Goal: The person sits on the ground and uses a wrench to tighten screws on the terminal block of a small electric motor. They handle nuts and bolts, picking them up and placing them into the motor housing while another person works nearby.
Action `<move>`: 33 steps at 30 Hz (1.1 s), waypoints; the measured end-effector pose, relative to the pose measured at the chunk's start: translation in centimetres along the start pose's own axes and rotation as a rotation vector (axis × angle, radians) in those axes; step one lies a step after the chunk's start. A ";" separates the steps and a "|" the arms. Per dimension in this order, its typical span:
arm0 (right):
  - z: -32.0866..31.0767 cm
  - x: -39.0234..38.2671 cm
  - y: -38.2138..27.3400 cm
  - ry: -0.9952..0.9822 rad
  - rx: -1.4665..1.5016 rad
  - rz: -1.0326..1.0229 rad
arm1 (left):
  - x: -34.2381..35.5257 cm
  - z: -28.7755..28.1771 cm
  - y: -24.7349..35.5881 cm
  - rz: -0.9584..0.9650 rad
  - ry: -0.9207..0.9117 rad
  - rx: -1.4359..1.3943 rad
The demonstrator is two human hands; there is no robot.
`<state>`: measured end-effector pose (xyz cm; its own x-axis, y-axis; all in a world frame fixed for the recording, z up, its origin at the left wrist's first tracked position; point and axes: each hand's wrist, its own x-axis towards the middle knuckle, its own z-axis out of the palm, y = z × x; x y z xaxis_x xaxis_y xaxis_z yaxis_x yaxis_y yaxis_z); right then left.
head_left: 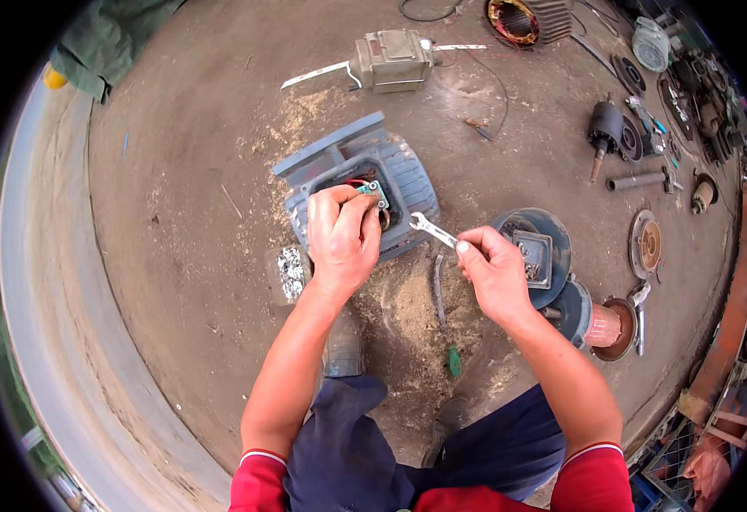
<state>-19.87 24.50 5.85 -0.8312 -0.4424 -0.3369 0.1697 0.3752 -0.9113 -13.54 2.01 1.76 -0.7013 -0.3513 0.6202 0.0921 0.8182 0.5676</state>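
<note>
Between the person's knees, in dark blue trousers, the bare floor carries a green handle and a scatter of sawdust. Just beyond, the right hand is closed around a wrench, its open end pointing left, near the edge of the motor's box; whether it touches there is hard to tell. To the right of that hand, a square tray holds small dark bits. Ahead and to the left, the grey motor lies on the floor with its wiring box uncovered. The left hand reaches over that opening, fingers bent and drawn together beside a green block with bright nuts; what they pinch, if anything, is hidden. The step in hand looks like work on the wire fastenings, and the next move seems to call for steadying the block and seating the wrench squarely on a nut, clear of the wires. Farther off stand a drab metal case and a wound copper ring.
</note>
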 end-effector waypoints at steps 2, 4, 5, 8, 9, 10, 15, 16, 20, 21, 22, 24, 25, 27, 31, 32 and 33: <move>0.9 1.8 -1.2 -0.046 -0.086 -0.071 | -0.6 0.0 -0.2 -0.016 0.039 -0.063; 1.4 3.0 -2.3 -0.073 -0.170 -0.092 | -0.8 0.2 0.1 -0.015 0.043 -0.079; 1.5 3.6 -2.2 -0.051 -0.228 -0.136 | -0.8 0.3 0.2 -0.026 0.027 -0.074; 1.2 5.0 -2.9 -0.081 -0.395 -0.184 | -0.8 0.3 0.2 0.012 0.013 -0.044; 0.9 5.4 -3.5 -0.108 -0.416 -0.166 | -0.7 0.3 0.3 0.002 0.023 -0.043; 0.7 5.7 -4.1 -0.135 -0.436 -0.148 | -0.6 0.3 0.3 0.019 0.017 -0.033; -0.4 7.0 -6.0 -0.225 -0.501 -0.107 | 0.0 0.4 0.8 0.059 0.003 0.004; -0.6 7.3 -6.2 -0.238 -0.545 -0.106 | -0.2 0.6 0.8 0.067 0.006 0.002; -1.3 8.0 -7.1 -0.300 -0.602 -0.103 | -0.1 0.6 1.1 0.094 -0.005 0.025; -0.9 7.7 -8.1 -0.318 -0.592 -0.050 | -0.1 0.1 0.8 0.102 -0.026 0.046; -1.0 7.7 -7.3 -0.304 -0.547 -0.063 | 0.0 -0.1 1.0 0.107 -0.027 0.056; -0.7 7.6 -5.9 -0.280 -0.488 -0.062 | 0.1 -0.3 0.9 0.130 -0.021 0.079; -0.6 7.4 -5.7 -0.269 -0.471 -0.060 | 0.0 -0.3 1.1 0.122 -0.023 0.082; -0.6 6.9 -6.4 -0.301 -0.536 -0.020 | -0.5 -0.1 0.9 0.152 -0.014 0.123; -0.5 6.4 -4.4 -0.358 -0.369 0.079 | -0.8 0.3 0.9 0.191 -0.009 0.155; -0.5 6.2 -3.3 -0.343 -0.276 0.125 | -0.9 0.6 1.1 0.182 -0.010 0.158; -0.1 5.8 -2.7 -0.334 -0.195 0.158 | -1.1 0.6 1.0 0.173 -0.017 0.156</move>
<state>-25.22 20.99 6.39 -0.5799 -0.5952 -0.5563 0.1506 0.5928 -0.7912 -13.13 3.47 1.34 -0.6967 -0.1928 0.6909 0.1023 0.9266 0.3618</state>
